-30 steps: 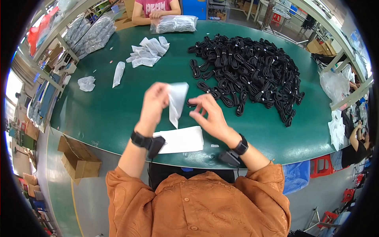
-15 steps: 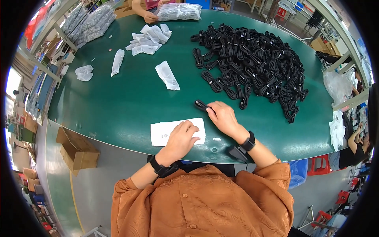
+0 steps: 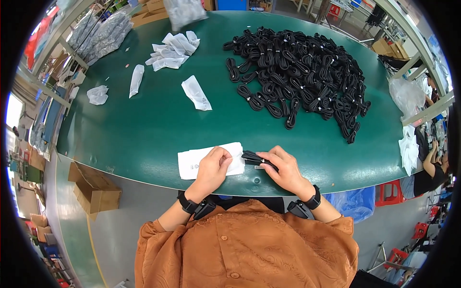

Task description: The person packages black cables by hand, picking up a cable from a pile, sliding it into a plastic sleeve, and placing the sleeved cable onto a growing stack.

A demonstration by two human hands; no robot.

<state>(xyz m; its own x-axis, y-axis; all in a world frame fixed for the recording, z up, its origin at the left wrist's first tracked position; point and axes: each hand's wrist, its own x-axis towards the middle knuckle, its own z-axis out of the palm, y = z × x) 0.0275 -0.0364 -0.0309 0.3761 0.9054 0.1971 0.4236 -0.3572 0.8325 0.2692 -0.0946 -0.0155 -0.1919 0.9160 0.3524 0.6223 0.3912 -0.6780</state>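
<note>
A stack of flat white bags (image 3: pixel 186 165) lies near the front edge of the green table. My left hand (image 3: pixel 211 169) rests on its right part, with thumb and fingers pinched together at the top bag's edge. In my right hand (image 3: pixel 286 171) is a coiled black cable (image 3: pixel 250 156), gripped near its right end. The cable's left end meets the right end of the bags; whether it is inside the opening I cannot tell. A small white label (image 3: pixel 258 167) shows on the table just below the cable.
A large heap of coiled black cables (image 3: pixel 307 72) covers the back right of the green table (image 3: pixel 144 134). Filled white bags (image 3: pixel 173 50) are piled at the back left, with a single white bag (image 3: pixel 197 93) nearer me. A clear plastic bundle (image 3: pixel 185 12) hangs over the far edge.
My right hand has brought the cable down and toward me, to the right end of the white bags. My left fingers have drawn together. The clear bundle at the far edge has moved up and left.
</note>
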